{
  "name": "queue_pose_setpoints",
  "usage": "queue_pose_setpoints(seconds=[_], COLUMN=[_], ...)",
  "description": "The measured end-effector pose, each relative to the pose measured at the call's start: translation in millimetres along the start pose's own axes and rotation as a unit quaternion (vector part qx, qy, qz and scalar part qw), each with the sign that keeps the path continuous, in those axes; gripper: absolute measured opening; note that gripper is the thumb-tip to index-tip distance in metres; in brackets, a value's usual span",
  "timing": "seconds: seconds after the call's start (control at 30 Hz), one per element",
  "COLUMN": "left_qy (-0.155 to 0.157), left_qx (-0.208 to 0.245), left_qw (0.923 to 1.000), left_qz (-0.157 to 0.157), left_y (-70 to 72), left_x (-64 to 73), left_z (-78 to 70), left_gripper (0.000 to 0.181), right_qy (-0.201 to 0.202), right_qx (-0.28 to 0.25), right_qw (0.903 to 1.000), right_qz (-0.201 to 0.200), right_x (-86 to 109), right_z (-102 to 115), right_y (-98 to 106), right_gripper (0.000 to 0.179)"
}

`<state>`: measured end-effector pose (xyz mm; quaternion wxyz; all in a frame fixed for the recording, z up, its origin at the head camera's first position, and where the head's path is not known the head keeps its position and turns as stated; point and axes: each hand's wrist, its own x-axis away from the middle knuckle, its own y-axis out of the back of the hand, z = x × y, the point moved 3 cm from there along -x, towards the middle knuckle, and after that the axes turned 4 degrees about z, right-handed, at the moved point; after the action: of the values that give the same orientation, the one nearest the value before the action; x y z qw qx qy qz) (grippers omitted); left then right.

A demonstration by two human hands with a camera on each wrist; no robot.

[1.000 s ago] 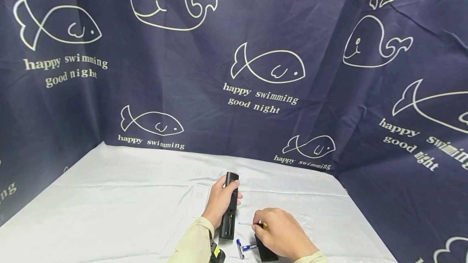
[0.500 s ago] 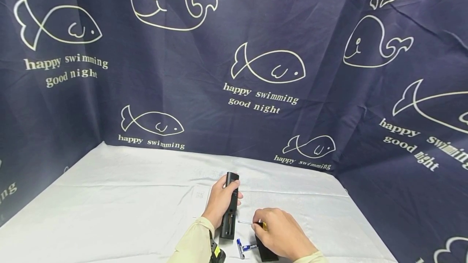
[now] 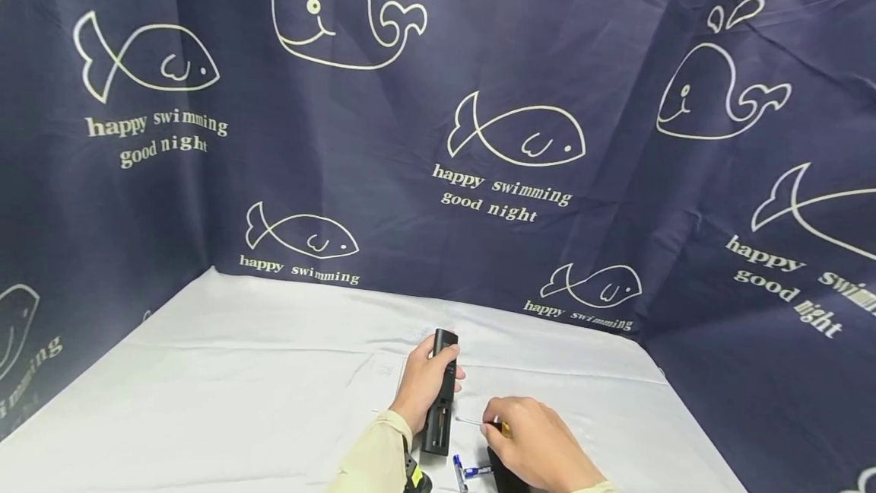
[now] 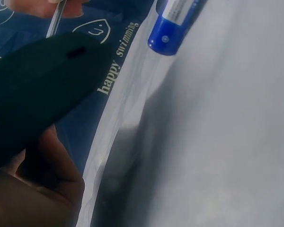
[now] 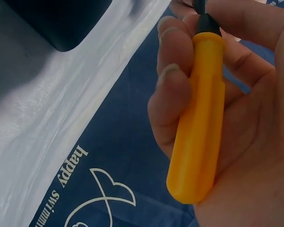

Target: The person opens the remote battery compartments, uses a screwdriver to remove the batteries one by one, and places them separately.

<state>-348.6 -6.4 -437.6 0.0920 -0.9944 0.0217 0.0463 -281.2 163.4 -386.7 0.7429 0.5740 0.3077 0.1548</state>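
In the head view my left hand (image 3: 420, 383) grips a long black remote control (image 3: 448, 385), its open battery compartment (image 3: 441, 426) facing up at the near end. Something thin and copper-coloured shows inside that slot. My right hand (image 3: 541, 436) holds a screwdriver (image 5: 199, 118) by its yellow handle, fingertips around the black collar. The metal shaft (image 3: 468, 421) points left, its tip close beside the remote. Two blue-and-silver batteries (image 3: 461, 472) lie on the cloth between the hands; one shows large in the left wrist view (image 4: 168, 35). A flat black object (image 3: 505, 478) lies partly hidden beneath my right hand.
A white cloth (image 3: 274, 379) covers the table. Dark blue curtains (image 3: 397, 158) with white fish and whale prints enclose it at the back and both sides. A faint printed sheet (image 3: 386, 371) lies left of the remote.
The whole head view has shifted, so everything sits a little further right and lower. Both hands keep their holds on the remote control and the screwdriver, whose tip stays beside the remote.
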Motion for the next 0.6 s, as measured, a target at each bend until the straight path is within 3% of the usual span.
queue_pose_setpoints(seconds=[0.6], left_qy=[-0.012], left_qx=[0.006], left_qw=[0.9999], left_qz=[0.001], left_y=[-2.4], left_x=[-1.7], left_z=[2.7], left_gripper=[0.027], right_qy=[0.002], right_qx=[0.001], right_qw=[0.9999], right_qz=[-0.014], right_x=[-1.7], right_z=[-12.0], right_y=[1.2], right_gripper=[0.018])
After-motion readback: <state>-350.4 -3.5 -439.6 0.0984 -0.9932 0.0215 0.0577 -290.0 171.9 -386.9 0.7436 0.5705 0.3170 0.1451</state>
